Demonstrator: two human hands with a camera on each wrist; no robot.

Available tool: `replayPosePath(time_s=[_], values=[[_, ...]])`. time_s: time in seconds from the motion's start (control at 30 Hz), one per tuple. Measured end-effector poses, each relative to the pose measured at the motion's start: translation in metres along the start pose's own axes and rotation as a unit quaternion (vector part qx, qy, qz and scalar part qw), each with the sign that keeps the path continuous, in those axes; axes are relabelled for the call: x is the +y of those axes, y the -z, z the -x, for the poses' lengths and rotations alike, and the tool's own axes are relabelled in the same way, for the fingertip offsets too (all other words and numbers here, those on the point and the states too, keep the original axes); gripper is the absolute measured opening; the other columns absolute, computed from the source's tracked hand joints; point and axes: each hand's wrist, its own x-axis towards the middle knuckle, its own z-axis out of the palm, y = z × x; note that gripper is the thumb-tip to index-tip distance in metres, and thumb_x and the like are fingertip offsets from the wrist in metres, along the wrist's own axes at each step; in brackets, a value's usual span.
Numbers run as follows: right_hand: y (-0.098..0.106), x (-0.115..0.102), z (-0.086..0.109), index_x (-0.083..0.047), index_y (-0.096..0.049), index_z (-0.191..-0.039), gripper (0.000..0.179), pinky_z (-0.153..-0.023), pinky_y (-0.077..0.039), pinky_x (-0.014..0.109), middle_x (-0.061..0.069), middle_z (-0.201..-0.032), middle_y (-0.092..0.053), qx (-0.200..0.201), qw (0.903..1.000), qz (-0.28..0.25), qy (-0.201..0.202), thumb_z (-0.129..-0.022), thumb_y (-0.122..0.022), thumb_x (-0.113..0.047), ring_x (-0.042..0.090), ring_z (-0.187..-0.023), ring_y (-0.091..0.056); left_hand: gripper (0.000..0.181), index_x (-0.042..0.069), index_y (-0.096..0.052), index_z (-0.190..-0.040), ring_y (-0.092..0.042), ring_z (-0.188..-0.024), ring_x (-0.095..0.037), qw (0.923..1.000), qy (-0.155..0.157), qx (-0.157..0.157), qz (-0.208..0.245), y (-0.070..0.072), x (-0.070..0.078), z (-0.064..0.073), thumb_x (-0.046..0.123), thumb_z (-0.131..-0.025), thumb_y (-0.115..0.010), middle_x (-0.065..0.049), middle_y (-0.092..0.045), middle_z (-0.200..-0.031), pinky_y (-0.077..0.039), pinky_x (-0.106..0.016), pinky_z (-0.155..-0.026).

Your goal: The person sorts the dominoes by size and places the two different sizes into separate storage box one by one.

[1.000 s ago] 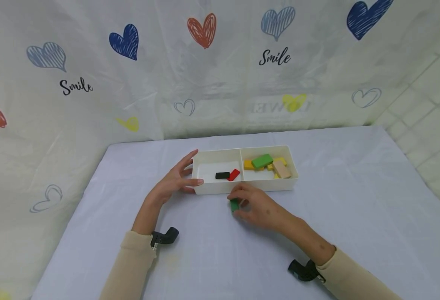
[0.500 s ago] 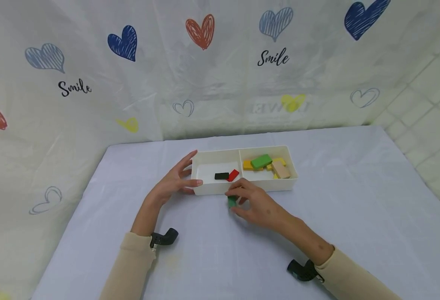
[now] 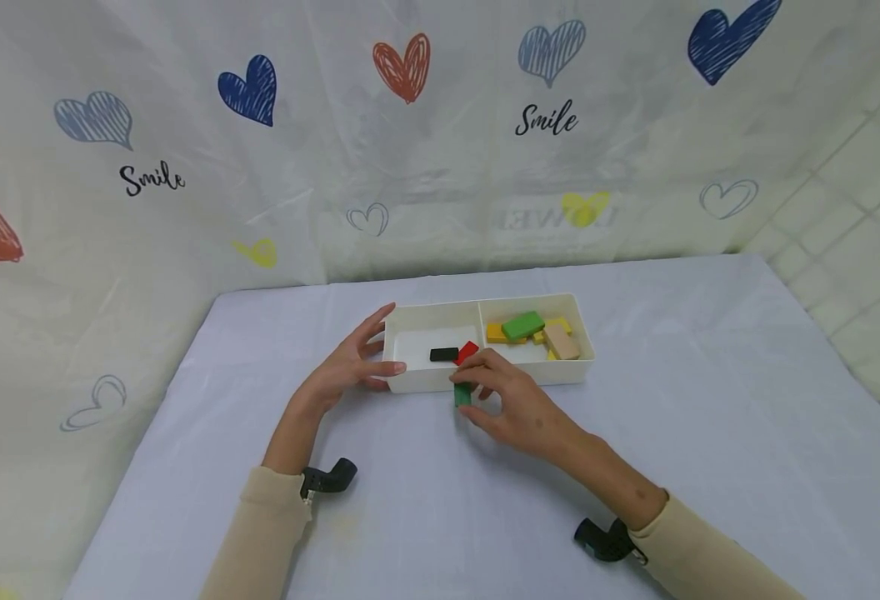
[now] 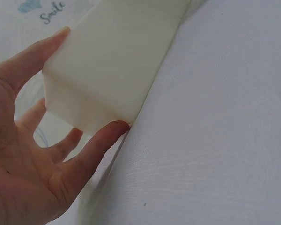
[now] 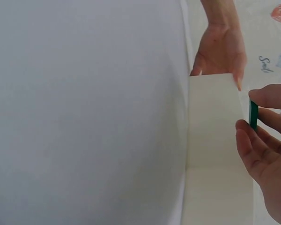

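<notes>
A white two-compartment box (image 3: 428, 382) stands on the table, a black block (image 3: 443, 354) and a red block (image 3: 466, 352) in its left compartment. My left hand (image 3: 350, 362) holds the box's left end; in the left wrist view its thumb and fingers (image 4: 96, 150) spread around that end. Between thumb and fingertips my right hand (image 3: 511, 400) pinches a small dark green block (image 3: 462, 394), held upright just before the box's front wall. The right wrist view has the same green block (image 5: 253, 115) edge-on beside the box's front wall.
Several blocks lie in the right compartment: a light green block (image 3: 522, 324), a tan block (image 3: 562, 342) and yellow ones. A low divider (image 3: 482, 325) parts the two compartments. White cloth covers the table (image 3: 410, 500), and a heart-printed sheet (image 3: 440, 167) hangs behind.
My right hand has lifted the dark green block slightly and moved it a little left, closer to the box's front wall. The left hand stays at the box's left end.
</notes>
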Motion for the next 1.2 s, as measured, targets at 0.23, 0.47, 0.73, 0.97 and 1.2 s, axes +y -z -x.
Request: replayPosePath(time_s=[0.23, 0.47, 0.73, 0.97, 1.2], values=[[0.001, -0.001, -0.002, -0.011, -0.071, -0.125, 0.039, -0.084, -0.061, 0.036, 0.001, -0.128, -0.061, 0.012, 0.9999, -0.006, 0.009, -0.088, -0.082, -0.005, 0.013, -0.105, -0.063, 0.097, 0.044, -0.023, -0.164, -0.026, -0.158, -0.04, 1.0, 0.0, 0.001, 0.002, 0.0, -0.001, 0.0, 0.022, -0.09, -0.081, -0.006, -0.015, -0.174, -0.061, -0.045, -0.088], [0.0, -0.002, -0.005, -0.013, -0.072, -0.124, 0.038, -0.082, -0.06, 0.034, 0.002, -0.129, -0.061, 0.035, 0.9992, 0.001, 0.019, -0.088, -0.082, -0.005, 0.015, -0.107, -0.063, 0.096, 0.046, -0.024, -0.163, -0.025, -0.158, -0.04, 1.0, -0.003, -0.001, 0.002, 0.0, -0.003, 0.001, 0.022, -0.09, -0.081, -0.006, -0.014, -0.174, -0.061, -0.045, -0.088], [0.001, -0.002, -0.008, -0.012, -0.072, -0.124, 0.04, -0.083, -0.06, 0.04, 0.003, -0.127, -0.062, 0.059, 0.9977, 0.009, 0.034, -0.087, -0.084, -0.007, 0.015, -0.108, -0.064, 0.096, 0.045, -0.023, -0.164, -0.026, -0.158, -0.04, 1.0, -0.005, 0.001, -0.002, 0.0, -0.002, 0.002, 0.022, -0.09, -0.081, -0.006, -0.015, -0.174, -0.062, -0.045, -0.087], [0.004, -0.002, -0.014, -0.013, -0.072, -0.125, 0.04, -0.089, -0.06, 0.041, 0.001, -0.127, -0.063, 0.066, 0.9972, 0.023, 0.025, -0.087, -0.084, -0.009, 0.017, -0.112, -0.065, 0.096, 0.046, -0.023, -0.164, -0.027, -0.158, -0.039, 1.0, -0.002, 0.002, -0.004, -0.001, -0.001, 0.0, 0.025, -0.09, -0.081, -0.005, -0.015, -0.174, -0.061, -0.045, -0.089], [0.006, 0.0, -0.02, -0.015, -0.073, -0.125, 0.038, -0.09, -0.059, 0.044, 0.001, -0.127, -0.063, 0.072, 0.997, 0.019, 0.019, -0.089, -0.083, -0.01, 0.021, -0.108, -0.065, 0.096, 0.047, -0.023, -0.163, -0.026, -0.158, -0.039, 1.0, -0.002, 0.001, 0.0, -0.001, -0.001, 0.0, 0.025, -0.09, -0.081, -0.005, -0.015, -0.174, -0.061, -0.046, -0.089]])
